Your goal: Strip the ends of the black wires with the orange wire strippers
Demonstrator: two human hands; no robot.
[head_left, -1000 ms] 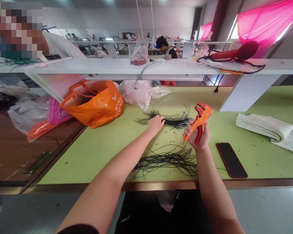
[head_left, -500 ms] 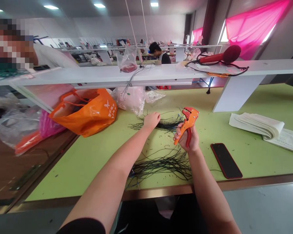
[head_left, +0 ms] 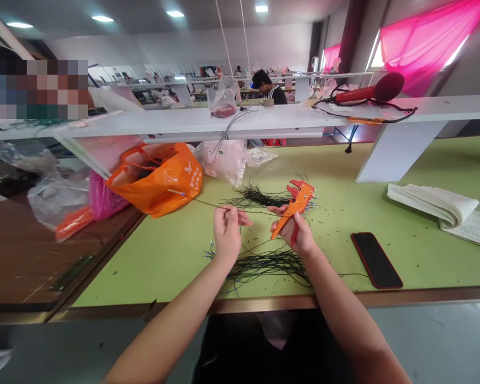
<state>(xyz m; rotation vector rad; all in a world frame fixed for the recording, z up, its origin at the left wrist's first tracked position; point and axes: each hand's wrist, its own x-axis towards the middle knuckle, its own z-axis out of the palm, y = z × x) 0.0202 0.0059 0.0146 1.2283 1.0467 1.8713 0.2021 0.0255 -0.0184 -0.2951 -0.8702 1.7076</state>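
Between the thumb and fingers of my left hand (head_left: pixel 229 234) is a thin black wire (head_left: pixel 203 202), its blue and pale end pointing left in front of the orange bag. The wire runs across toward my right hand (head_left: pixel 298 232), which is wrapped around an orange and red wire stripper (head_left: pixel 296 205) with its jaws up. Behind the hands lies a bundle of black wires (head_left: pixel 260 198), partly hidden by the tool. A second bundle of black wires (head_left: pixel 268 266) with several blue ends rests nearer me, under my wrists.
An orange bag (head_left: pixel 160 184) and plastic bags (head_left: pixel 224 160) stand at the back left. A phone (head_left: pixel 376 260) and folded papers (head_left: pixel 432 205) lie at right. Above the table runs a white shelf (head_left: pixel 176 122) holding a red handheld device (head_left: pixel 368 89). Co-workers are beyond it.
My left hand has drawn back from the far bundle and now holds up a single wire. My right hand has shifted slightly left with the wire stripper. The view has turned a little left.
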